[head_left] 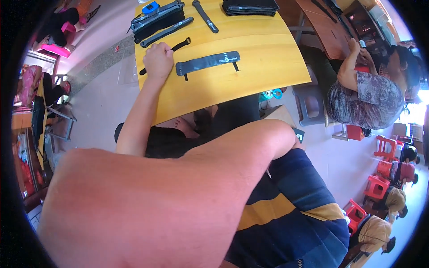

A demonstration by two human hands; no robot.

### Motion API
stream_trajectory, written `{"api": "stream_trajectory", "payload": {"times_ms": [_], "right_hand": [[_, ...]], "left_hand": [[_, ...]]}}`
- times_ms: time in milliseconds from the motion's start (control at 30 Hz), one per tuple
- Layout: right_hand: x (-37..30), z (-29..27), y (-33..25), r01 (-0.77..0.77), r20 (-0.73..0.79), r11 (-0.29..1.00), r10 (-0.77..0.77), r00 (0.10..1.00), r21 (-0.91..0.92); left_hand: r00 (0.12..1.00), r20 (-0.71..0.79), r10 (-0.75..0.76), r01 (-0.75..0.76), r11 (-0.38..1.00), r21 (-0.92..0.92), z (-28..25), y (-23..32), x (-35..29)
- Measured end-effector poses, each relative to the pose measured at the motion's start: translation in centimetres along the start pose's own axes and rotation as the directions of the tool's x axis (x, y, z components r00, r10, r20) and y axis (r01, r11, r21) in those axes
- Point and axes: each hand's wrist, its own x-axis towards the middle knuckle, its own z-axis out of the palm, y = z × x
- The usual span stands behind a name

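At the left part of the yellow table, my left hand is closed in a fist over a narrow black strap. The strap's looped end sticks out to the right of the fist, its other end to the left. Just right of it lies a wide dark grey band with pale printing and two short black tabs under its edge. My bent right arm crosses close in front of the view. My right hand is almost wholly hidden beyond it, beside a small dark printed piece; its fingers do not show.
A stack of dark bands with a blue object on top stands at the far left. One band lies apart; black flat pieces are piled behind. A co-worker sits at a brown table on the right, near a grey stool.
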Motion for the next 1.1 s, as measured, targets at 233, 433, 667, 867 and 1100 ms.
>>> {"api": "stream_trajectory", "payload": {"times_ms": [233,433,667,867,1100], "right_hand": [[-1.4,-1.2,1.2,-0.031,-0.047,0.993,0.026,0.999,-0.111],[-0.6,-2.5,4.0,-0.016,-0.027,0.998,0.014,1.000,-0.066],[-1.5,-2.7,3.6,-0.005,-0.038,0.978,-0.003,0.999,-0.206],[-4.1,-12.0,0.4,-0.422,-0.276,0.557,0.330,0.903,-0.715],[-10.8,-18.5,0.1,-0.774,-0.685,0.466,0.391,0.615,-0.428]], "left_hand": [[1.000,0.014,-0.028,0.030,0.977,-0.212,-3.8,-1.9,-1.9],[0.997,0.025,-0.073,0.077,0.933,-0.351,-7.6,1.0,-3.0],[0.941,0.260,-0.218,0.339,0.622,-0.706,-10.3,3.2,-2.8],[0.897,0.437,-0.059,0.399,-0.312,-0.862,-11.1,5.0,-6.4],[0.830,0.522,0.196,0.534,-0.549,-0.643,-10.3,7.7,-9.0]]}}
